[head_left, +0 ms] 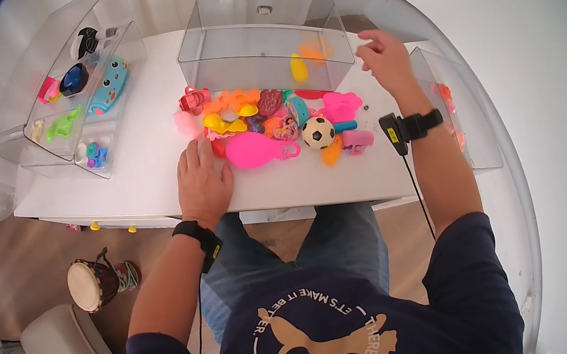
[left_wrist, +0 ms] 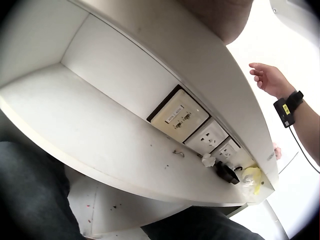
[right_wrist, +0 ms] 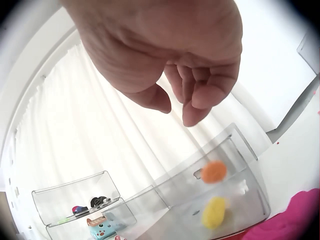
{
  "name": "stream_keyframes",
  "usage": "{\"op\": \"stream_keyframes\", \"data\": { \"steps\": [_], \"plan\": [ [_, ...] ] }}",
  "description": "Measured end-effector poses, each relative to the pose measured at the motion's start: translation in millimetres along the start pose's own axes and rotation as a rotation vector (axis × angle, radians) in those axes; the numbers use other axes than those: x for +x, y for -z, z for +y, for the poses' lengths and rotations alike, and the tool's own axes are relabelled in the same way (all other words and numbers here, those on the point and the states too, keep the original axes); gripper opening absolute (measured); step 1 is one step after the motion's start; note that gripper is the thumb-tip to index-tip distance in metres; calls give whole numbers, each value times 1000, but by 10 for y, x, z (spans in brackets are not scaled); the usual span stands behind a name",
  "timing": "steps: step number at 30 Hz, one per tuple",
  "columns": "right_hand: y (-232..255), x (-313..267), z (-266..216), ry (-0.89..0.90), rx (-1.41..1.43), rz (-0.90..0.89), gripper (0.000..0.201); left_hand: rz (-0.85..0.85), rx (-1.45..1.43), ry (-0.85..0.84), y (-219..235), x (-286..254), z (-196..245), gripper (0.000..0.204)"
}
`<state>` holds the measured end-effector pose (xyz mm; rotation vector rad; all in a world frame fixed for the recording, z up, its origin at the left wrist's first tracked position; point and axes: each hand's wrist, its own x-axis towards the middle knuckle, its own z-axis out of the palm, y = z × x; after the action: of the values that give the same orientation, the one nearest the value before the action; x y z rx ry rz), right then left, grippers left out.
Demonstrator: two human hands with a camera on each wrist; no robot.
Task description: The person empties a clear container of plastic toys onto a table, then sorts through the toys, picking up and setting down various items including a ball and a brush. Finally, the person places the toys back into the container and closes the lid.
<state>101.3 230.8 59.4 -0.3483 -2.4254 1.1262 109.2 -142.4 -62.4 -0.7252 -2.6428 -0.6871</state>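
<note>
My left hand (head_left: 201,182) rests on the white table with its fingers extended, beside a heap of toys. Nearest it are a bright pink paddle-shaped toy (head_left: 253,150) and a pale pink piece (head_left: 185,123). Past the right rim of a clear plastic bin (head_left: 219,50) is my right hand (head_left: 386,63), fingers loosely bent and holding nothing. Inside the bin, a yellow toy (right_wrist: 214,212) lies near a blurred orange piece (right_wrist: 214,171). A small soccer ball (head_left: 318,132), a magenta toy (head_left: 342,105) and a purple piece (head_left: 357,140) lie at the heap's right side.
At the left, a clear tiered case (head_left: 28,132) holds a blue spotted toy (head_left: 109,84) and several small things. Another clear bin (head_left: 481,138) with orange-red pieces stands at the right. A drum (head_left: 86,286) and a chair (head_left: 66,352) are on the floor.
</note>
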Motion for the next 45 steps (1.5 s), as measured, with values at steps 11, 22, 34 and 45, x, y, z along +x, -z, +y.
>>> {"op": "stream_keyframes", "data": {
  "steps": [11, 22, 34, 45],
  "plan": [
    [-86, -197, 1079, -94, -544, -313, 38, -1, 23, 0, 8, 7, 22, 56],
    [-58, -171, 863, -409, -157, -362, 27, -6, 24, 4, -26, 2, -1, 59],
    [62, -281, 683, -448, 173, -505, 23, -15, 38, 9, -33, -9, 1, 59],
    [-136, -195, 541, -421, -209, -659, 30, -21, 46, 21, -41, -14, -7, 61]
  ]
}}
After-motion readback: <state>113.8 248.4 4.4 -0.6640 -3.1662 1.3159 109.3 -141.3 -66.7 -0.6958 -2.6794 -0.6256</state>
